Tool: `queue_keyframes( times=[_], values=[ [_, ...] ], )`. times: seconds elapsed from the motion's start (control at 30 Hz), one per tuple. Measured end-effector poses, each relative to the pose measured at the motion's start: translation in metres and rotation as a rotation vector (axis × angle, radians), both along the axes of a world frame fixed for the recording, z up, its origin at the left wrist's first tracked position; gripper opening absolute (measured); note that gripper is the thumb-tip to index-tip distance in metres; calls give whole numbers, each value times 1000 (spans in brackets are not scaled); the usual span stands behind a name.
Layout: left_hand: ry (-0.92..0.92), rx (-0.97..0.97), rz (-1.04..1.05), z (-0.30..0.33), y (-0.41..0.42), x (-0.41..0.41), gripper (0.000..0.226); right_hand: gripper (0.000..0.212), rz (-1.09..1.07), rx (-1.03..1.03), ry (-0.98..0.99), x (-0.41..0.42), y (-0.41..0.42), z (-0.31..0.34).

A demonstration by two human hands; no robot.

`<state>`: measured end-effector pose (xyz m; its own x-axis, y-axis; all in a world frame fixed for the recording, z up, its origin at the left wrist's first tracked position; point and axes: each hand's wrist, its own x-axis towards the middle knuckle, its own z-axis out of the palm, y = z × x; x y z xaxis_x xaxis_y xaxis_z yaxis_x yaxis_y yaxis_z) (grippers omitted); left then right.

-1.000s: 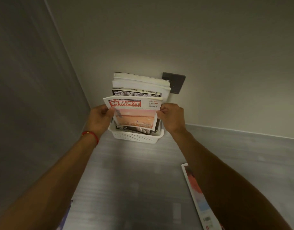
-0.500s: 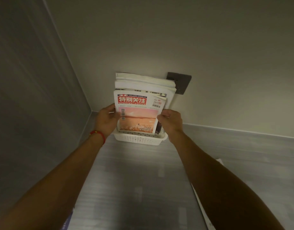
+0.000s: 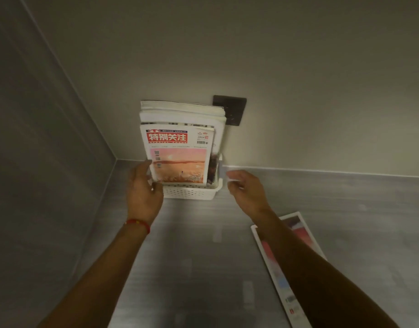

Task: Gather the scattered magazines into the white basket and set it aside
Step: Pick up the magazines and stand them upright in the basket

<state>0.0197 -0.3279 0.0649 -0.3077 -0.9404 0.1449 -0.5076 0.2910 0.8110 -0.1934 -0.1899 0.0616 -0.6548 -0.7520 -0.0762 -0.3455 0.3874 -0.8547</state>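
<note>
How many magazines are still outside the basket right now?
1: a magazine lies flat on the surface, partly under the right forearm. More may lie out of view. The rest stand in the white basket.

The white basket [image 3: 189,192] stands on the grey surface [image 3: 203,268] in the corner, against the back wall [image 3: 298,79]. Several magazines stand upright in it. The front magazine [image 3: 178,156] carries a red title block and an orange-pink cover picture. Taller white magazines [image 3: 180,112] stand behind it.

The left hand [image 3: 143,192] is at the front magazine's lower left edge, fingers touching it. A red wristband [image 3: 138,224] sits on that wrist. The right hand [image 3: 246,188] is just right of the basket, fingers loosely curled, holding nothing.

A dark wall plate [image 3: 234,110] is mounted behind the stack. Another magazine [image 3: 286,285] lies flat on the surface, partly under the right forearm.
</note>
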Motion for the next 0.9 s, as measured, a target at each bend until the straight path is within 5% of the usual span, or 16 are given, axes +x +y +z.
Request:
queue_keyframes(
  times=[0.13, 0.27, 0.43, 0.77, 0.9],
  values=[
    [-80, -58, -162, -17, 78, -10, 55, 23, -61, 27, 51, -15, 93, -24],
    [-248, 15, -440, -47, 164, -42, 58, 28, -184, 464, 179, -34, 197, -55],
    [-456, -19, -808, -79, 249, -89, 71, 61, -343, 864, 0, -32, 286, -76],
    [-826, 14, -981, -128, 299, -114, 68, 59, -278, 911, 226, -27, 309, -95],
    [-771, 157, -960, -112, 292, -119, 67, 20, -222, 606, 212, -45, 320, -98]
  ],
)
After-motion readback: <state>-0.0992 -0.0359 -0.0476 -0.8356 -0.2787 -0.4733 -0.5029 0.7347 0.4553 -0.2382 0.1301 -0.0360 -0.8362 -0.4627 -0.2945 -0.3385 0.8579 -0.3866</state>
